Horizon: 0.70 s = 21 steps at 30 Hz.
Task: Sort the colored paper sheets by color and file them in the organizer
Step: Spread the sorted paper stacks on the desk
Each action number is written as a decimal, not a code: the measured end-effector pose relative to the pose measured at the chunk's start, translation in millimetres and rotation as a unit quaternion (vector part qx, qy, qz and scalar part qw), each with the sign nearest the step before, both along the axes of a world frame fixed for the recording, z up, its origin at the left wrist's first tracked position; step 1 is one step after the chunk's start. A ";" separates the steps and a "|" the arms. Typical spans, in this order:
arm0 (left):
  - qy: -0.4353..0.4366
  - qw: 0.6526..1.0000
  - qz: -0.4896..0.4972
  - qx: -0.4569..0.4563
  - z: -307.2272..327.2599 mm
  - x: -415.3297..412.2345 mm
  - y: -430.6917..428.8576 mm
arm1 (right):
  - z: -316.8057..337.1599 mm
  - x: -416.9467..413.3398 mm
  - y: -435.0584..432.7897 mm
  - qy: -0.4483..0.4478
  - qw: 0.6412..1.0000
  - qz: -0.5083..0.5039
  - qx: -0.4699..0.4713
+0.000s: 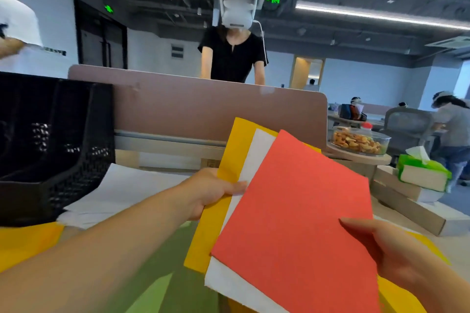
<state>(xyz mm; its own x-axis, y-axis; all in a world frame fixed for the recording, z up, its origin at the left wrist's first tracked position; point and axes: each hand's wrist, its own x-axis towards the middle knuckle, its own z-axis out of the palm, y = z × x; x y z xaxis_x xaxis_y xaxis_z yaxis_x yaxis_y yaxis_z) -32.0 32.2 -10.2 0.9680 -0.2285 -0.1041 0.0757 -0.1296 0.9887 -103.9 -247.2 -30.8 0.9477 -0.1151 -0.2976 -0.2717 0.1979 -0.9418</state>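
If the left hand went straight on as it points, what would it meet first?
Likely the red sheet: the left hand, gripping the yellow sheet and white sheet, points at its left edge; depth unclear.

Both hands hold a fanned stack above the desk: the left hand (212,192) pinches the yellow sheet (235,150) and white sheet (258,152), the right hand (386,249) grips the red sheet (292,211). The black organizer (54,140) stands at the left.
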 end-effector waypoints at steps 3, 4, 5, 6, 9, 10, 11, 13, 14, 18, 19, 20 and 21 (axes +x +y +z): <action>-0.013 0.999 0.041 0.000 6.9 -23.7 50.4 | 11.0 4.5 48.8 0.000 0.999 0.046 -0.022; -0.017 0.998 0.056 0.002 7.8 -33.0 68.8 | 12.6 5.8 66.4 0.000 0.997 0.064 -0.030; -0.020 0.997 0.071 0.005 8.4 -43.5 87.4 | 12.4 7.5 83.8 0.000 0.996 0.083 -0.037; -0.022 0.996 0.089 0.011 8.5 -53.8 107.4 | 12.3 7.9 102.7 0.001 0.994 0.103 -0.041; -0.014 0.989 0.140 0.034 9.5 -89.7 168.4 | 7.8 11.1 161.2 -0.003 0.987 0.157 -0.041; -0.008 0.987 0.157 0.041 8.9 -101.3 188.8 | 5.8 11.7 181.4 -0.003 0.984 0.174 -0.041; 0.001 0.984 0.174 0.047 7.5 -113.0 209.1 | 2.7 13.5 201.3 -0.004 0.981 0.189 -0.045; 0.025 0.976 0.206 0.062 2.4 -137.2 248.1 | -4.5 15.0 242.8 -0.003 0.974 0.216 -0.065; 0.036 0.973 0.219 0.068 -1.9 -148.9 266.4 | -8.4 14.0 262.4 -0.002 0.971 0.226 -0.072; 0.060 0.955 0.274 0.100 -24.1 -196.2 325.6 | -27.0 3.1 333.5 0.007 0.957 0.271 -0.105; 0.062 0.949 0.287 0.112 -30.7 -205.6 336.5 | -32.6 -0.4 347.8 0.009 0.951 0.285 -0.118; 0.062 0.943 0.300 0.126 -37.7 -213.1 346.0 | -37.8 -4.3 360.7 0.011 0.947 0.292 -0.133; 0.064 0.937 0.313 0.141 -44.4 -219.4 353.6 | -43.7 -6.4 371.3 0.008 0.944 0.292 -0.153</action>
<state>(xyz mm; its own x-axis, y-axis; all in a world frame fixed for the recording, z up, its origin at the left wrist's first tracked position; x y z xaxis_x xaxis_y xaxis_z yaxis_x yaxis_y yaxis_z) -251.3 385.8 -54.6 0.8786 0.4342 -0.1987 0.3396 -0.2757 0.8993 -110.3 124.0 -74.6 0.8721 0.3423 -0.3495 -0.2649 -0.2703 -0.9256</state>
